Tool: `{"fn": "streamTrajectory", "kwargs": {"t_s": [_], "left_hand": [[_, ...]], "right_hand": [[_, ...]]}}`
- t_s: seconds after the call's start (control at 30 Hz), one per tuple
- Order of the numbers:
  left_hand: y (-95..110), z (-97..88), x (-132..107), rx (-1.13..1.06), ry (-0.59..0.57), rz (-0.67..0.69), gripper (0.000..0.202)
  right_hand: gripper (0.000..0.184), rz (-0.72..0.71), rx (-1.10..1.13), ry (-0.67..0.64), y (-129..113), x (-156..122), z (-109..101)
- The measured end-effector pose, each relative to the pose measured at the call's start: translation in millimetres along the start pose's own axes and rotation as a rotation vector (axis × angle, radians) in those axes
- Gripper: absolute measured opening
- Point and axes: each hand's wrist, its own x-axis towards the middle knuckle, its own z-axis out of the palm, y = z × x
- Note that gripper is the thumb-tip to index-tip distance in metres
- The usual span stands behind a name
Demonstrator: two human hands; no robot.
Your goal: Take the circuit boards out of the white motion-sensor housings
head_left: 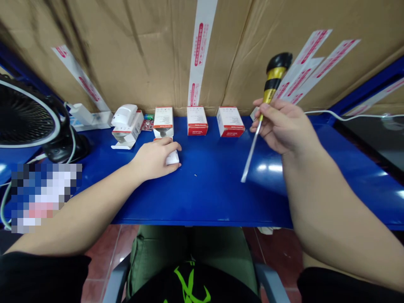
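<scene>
My right hand (282, 126) is closed around a screwdriver (263, 105) with a yellow and black handle, held above the blue table (214, 193). Its metal shaft points down and to the left, and the tip hovers just over the tabletop. My left hand (154, 159) rests on the table with the fingers curled over a small white device (173, 158), which is mostly hidden under the hand. Directly behind that hand stands a white and red box (163, 122).
Two more white and red boxes (197, 120) (230, 121) stand along the back edge against a cardboard wall (151, 50). A white sensor unit (126, 122) sits on another box at the left. A black fan (28, 118) stands far left. A white cable (353, 115) runs at the right.
</scene>
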Motion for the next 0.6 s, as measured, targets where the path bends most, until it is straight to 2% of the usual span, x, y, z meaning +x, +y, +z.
{"fn": "streamTrajectory", "kwargs": {"t_s": [0.1,0.2,0.3,0.47,0.6], "left_hand": [[-1,-0.3,0,-0.001,-0.005,0.001,0.04],[-2,0.2,0,-0.016,0.0,0.004,0.04],[-3,1.4,0,-0.03,0.012,0.003,0.042],[-4,2.7,1,-0.032,0.02,-0.041,0.054],[-4,1.1,1,-0.038,0.005,-0.039,0.053]], "right_hand": [[0.013,-0.017,-0.09,-0.051,-12,-8,-3],[0.019,0.025,-0.296,-0.242,-12,-16,3],[0.027,-0.032,-0.47,-0.389,-3,-21,15],[0.017,-0.103,-0.754,-0.52,15,-20,30],[0.011,-0.134,-0.878,-0.547,24,-17,35]]}}
